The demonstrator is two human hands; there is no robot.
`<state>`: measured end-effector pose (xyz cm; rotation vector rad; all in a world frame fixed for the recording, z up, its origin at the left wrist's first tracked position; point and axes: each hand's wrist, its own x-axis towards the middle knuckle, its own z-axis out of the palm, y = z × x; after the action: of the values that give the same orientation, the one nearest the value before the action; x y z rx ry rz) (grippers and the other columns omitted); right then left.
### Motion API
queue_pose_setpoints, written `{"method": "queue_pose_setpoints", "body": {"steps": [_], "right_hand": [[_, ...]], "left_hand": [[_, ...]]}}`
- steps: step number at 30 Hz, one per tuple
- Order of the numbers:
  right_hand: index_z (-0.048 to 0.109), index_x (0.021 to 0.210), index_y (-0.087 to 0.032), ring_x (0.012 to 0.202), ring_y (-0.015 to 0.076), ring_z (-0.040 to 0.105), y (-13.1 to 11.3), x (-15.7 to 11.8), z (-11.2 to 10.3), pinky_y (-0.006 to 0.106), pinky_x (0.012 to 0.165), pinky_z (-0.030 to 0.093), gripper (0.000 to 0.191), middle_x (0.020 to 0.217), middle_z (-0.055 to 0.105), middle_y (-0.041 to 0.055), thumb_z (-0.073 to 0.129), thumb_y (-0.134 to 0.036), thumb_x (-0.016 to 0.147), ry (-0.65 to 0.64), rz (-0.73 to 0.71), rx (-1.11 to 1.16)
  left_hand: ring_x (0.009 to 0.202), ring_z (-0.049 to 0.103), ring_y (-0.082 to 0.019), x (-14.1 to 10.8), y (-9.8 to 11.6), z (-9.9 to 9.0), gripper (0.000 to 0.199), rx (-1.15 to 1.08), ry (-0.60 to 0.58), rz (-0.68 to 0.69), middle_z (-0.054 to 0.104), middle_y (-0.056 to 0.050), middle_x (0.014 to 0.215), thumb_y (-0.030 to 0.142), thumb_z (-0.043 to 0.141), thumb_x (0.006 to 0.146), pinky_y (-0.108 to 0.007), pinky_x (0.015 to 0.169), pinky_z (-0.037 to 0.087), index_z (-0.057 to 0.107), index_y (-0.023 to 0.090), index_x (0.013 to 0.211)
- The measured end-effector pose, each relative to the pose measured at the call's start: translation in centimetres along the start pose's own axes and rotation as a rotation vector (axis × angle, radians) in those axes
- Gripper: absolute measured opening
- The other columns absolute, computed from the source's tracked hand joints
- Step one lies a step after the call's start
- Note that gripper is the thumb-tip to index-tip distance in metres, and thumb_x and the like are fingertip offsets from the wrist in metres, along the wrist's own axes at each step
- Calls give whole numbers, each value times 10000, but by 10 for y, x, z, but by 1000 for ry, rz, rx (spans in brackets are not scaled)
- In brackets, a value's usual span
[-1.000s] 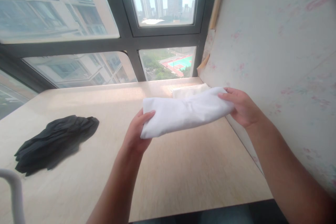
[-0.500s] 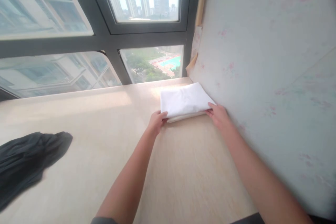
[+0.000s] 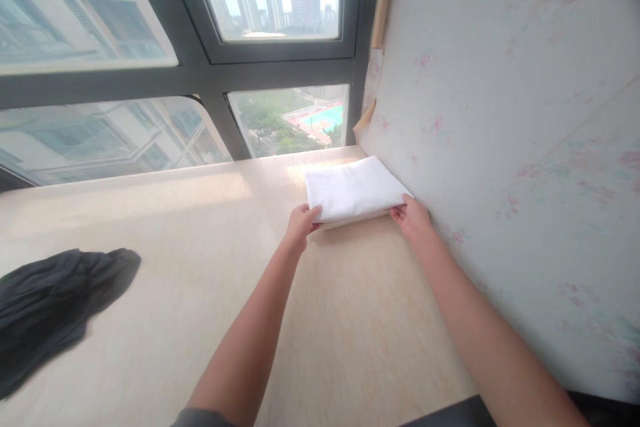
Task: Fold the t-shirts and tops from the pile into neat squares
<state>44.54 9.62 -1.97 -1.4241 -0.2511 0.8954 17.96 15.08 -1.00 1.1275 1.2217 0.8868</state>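
Left hand [image 3: 302,223] and right hand [image 3: 412,216] pinch white cloth [image 3: 356,188] between fingers [image 3: 315,212] near the worktop's [image 3: 360,307] far-right corner, just beside the wall [image 3: 500,147]; black cloth [image 3: 60,300] lies well left.

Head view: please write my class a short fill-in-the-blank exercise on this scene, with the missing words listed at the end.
1. The folded cloth held by the left hand and the right hand is ____ in colour.
2. The crumpled dark cloth is cut off by the ____ edge of the picture.
3. Of the two hands, the one nearer the patterned wall is the ____ one.

Missing words: white; left; right.
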Motion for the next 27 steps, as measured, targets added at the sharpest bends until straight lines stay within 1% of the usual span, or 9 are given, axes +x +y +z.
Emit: {"method": "queue_pose_setpoints", "body": {"steps": [4,7,11,13,15,17,19,22,27], "right_hand": [[512,745,-216,589,128,608,18,-17,-13,224,557,519,125,650,614,14,489,-314,819,-20,-37,-126],[546,741,-212,588,149,577,40,-46,-23,252,570,478,125,644,606,8,558,-334,764,-34,-122,-235],[610,757,-218,693,187,571,72,-101,-24,290,676,433,174,709,630,34,514,-342,831,-254,-490,-765],[624,771,-220,753,203,579,87,-131,-17,303,715,424,235,762,643,53,437,-303,887,-398,-693,-1027],[643,811,-217,828,217,590,100,-160,-7,318,761,436,277,824,657,71,389,-252,915,-491,-812,-1106],[669,892,-213,937,230,596,112,-187,3,343,846,448,291,940,678,89,380,-214,921,-568,-893,-1120],[681,1062,-217,1125,254,562,122,-211,12,400,984,414,314,1176,662,103,402,-209,919,-662,-966,-1147],[556,1367,-222,1401,306,362,135,-237,20,507,1150,246,455,1514,443,104,448,-287,930,-767,-1028,-1239],[401,1508,-186,1489,340,195,146,-251,19,551,1193,122,616,1619,225,117,438,-444,951,-812,-1003,-1382]], "left_hand": [[667,603,-160,-21,-21,-12,348,190,51,68,655,-73,797,453,648,777,-274,621,466,615,142,932],[755,612,-184,-57,-38,-24,240,343,49,186,661,-54,827,386,592,817,-319,744,491,628,185,943],[1025,595,-240,-125,-59,-38,165,527,-9,352,674,-80,1033,271,567,820,-395,969,444,683,219,926],[1202,532,-264,-158,-70,-43,283,727,-16,454,639,-95,1236,236,508,858,-434,1066,381,685,220,1077],[1349,431,-287,-186,-82,-50,414,995,-5,522,537,-93,1431,252,454,907,-489,1136,302,605,228,1292],[1432,332,-315,-206,-93,-59,500,1201,25,507,406,-91,1549,329,427,946,-535,1164,240,488,240,1434],[1465,271,-340,-221,-101,-72,558,1309,85,446,309,-101,1599,420,416,956,-555,1172,205,423,245,1486],[1480,229,-358,-234,-107,-97,623,1388,195,333,257,-108,1615,516,415,943,-567,1177,167,400,241,1502],[1490,201,-344,-244,-106,-128,665,1451,224,265,228,-74,1626,557,390,944,-562,1185,138,334,249,1531]]}}
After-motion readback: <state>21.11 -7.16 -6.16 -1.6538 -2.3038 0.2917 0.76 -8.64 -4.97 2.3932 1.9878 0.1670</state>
